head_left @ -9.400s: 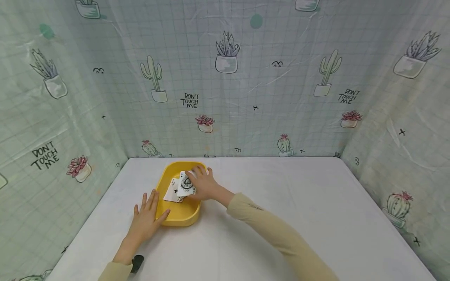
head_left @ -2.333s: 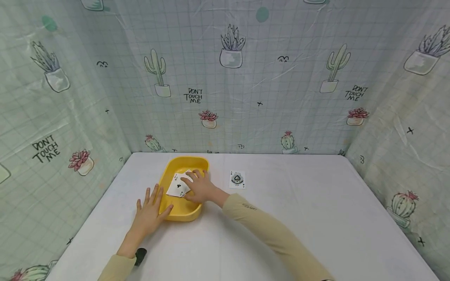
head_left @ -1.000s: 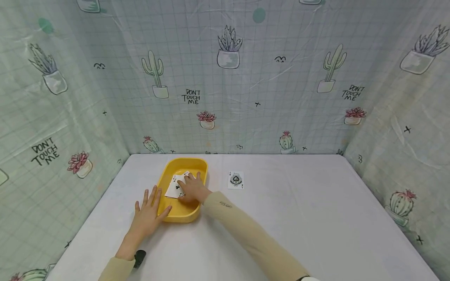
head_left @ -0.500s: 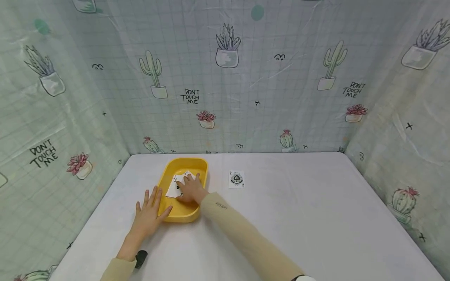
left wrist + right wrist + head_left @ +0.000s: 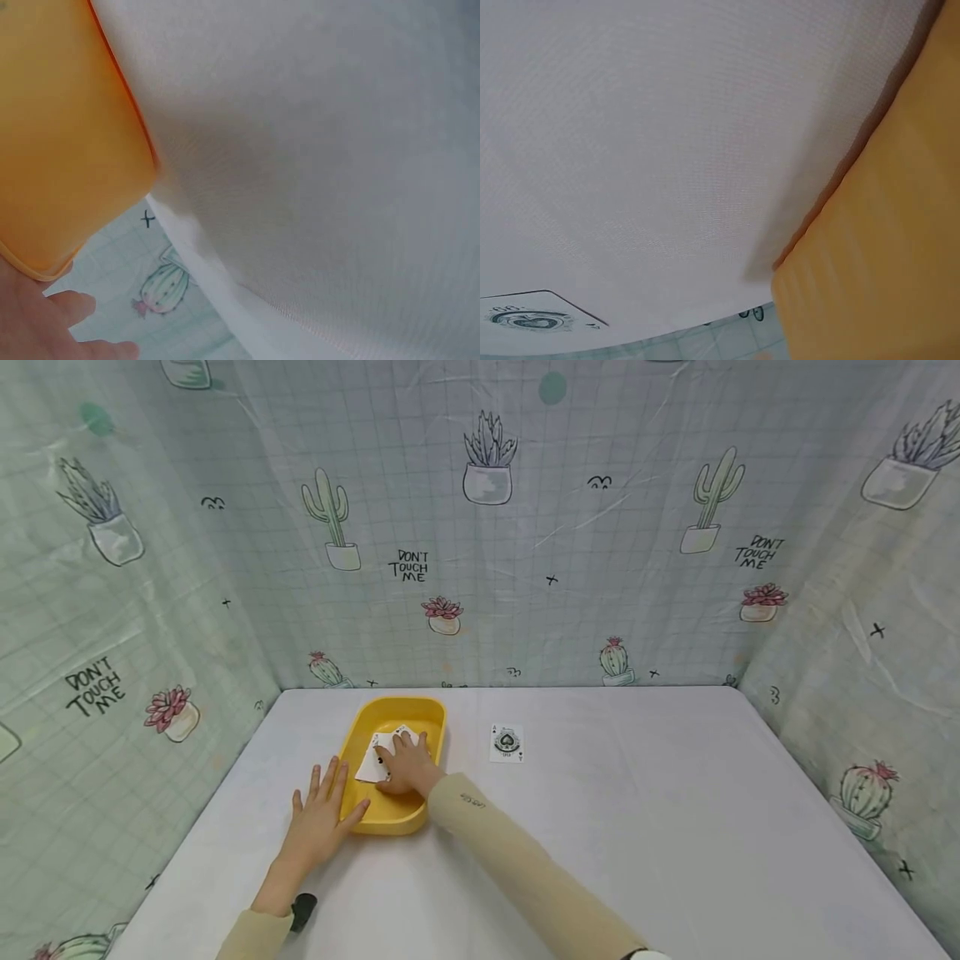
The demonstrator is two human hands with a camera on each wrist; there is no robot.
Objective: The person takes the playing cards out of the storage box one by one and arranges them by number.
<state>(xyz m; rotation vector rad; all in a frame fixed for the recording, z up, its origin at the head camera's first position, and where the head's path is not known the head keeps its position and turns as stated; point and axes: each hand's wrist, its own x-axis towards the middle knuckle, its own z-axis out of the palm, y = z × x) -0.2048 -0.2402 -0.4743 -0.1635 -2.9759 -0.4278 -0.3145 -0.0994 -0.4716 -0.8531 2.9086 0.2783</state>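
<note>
A yellow tray [image 5: 386, 817] stands on the white table, left of its middle. Inside it lie several overlapping white playing cards [image 5: 367, 767], one showing a black club. My right hand [image 5: 410, 768] reaches into the tray and rests over these cards with its fingers spread, covering part of them. Against the tray's left rim lies my left hand [image 5: 318, 817], fingers straight and thumb stretched across the near corner. To the right of the tray an ace of spades [image 5: 507, 743] lies face up. The right wrist view catches that ace [image 5: 532, 321] beside the tray's outer wall [image 5: 870, 247].
The white table [image 5: 600, 827] extends to the right. A patterned cloth [image 5: 555, 527] with drawn cacti encloses its back and sides. A small black object [image 5: 303, 912] sits at my left wrist.
Earlier my right hand gripped the ace of spades over the tray; the ace now lies on the table. The right hand has since moved slightly left and nearer over the remaining cards. The left hand stayed.
</note>
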